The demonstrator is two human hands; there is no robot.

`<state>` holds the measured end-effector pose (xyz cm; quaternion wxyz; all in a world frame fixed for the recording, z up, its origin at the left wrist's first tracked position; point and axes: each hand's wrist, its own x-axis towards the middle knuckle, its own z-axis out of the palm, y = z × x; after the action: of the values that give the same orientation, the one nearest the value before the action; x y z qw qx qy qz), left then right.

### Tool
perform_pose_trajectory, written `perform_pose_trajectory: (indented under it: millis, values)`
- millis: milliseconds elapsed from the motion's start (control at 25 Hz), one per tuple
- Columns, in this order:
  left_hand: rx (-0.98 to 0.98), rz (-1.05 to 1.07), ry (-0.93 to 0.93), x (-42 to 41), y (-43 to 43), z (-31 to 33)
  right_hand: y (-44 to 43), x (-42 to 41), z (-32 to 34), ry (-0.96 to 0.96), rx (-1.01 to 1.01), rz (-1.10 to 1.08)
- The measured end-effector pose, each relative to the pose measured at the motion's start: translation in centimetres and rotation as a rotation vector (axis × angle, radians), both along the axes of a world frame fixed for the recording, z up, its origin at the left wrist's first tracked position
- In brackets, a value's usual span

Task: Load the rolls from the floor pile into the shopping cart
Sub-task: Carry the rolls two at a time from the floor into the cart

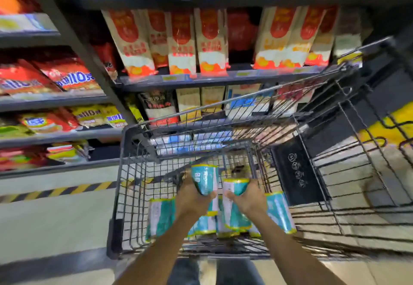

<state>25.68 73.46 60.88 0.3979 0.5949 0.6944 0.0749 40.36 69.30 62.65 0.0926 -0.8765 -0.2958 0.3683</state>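
A dark wire shopping cart (125, 173) stands right in front of me. Both my arms reach down into its basket. My left hand (192, 197) grips a teal-and-white roll with yellow rims (205, 178), held upright. My right hand (248, 197) grips a second such roll (235, 186) just beside it. Several more teal rolls (158, 216) lie on the cart floor under and around my hands, one against the right side (280, 212). The floor pile is out of view.
Store shelves (201, 81) packed with red, white and yellow snack bags stand close behind and left of the cart. Hazard-striped tape (67, 189) marks the floor at left. A second wire cart (368, 173) stands at the right. The picture is motion-blurred.
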Motion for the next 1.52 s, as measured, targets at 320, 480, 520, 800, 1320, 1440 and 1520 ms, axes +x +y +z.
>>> perform_pose_trajectory:
  millis: [320,480,520,800,1320,1440,1520]
  values:
    - [-0.243,0.073,0.162,3.5,-3.8,-4.1,-0.8,2.2,-5.7,0.056,-0.205,0.121]
    - [-0.338,0.094,0.183,3.8,-5.3,-5.8,-1.7,2.3,-6.8,-0.011,-0.244,0.186]
    - [-0.354,0.091,0.195,3.7,-5.2,-6.2,-1.8,2.0,-7.0,-0.024,-0.254,0.185]
    - [-0.394,-0.04,0.271,3.6,-4.4,-7.8,-2.3,0.2,-8.5,-0.154,-0.272,0.178]
    - [-0.499,0.052,0.14,2.8,-4.3,-9.9,-2.1,0.3,-8.8,-0.234,-0.224,0.274]
    - [-0.473,0.052,0.103,2.6,-4.1,-8.9,-1.9,0.9,-8.4,-0.212,-0.222,0.311]
    - [-0.361,0.068,0.12,2.2,-3.9,-7.0,-1.1,1.7,-7.1,-0.207,-0.191,0.366]
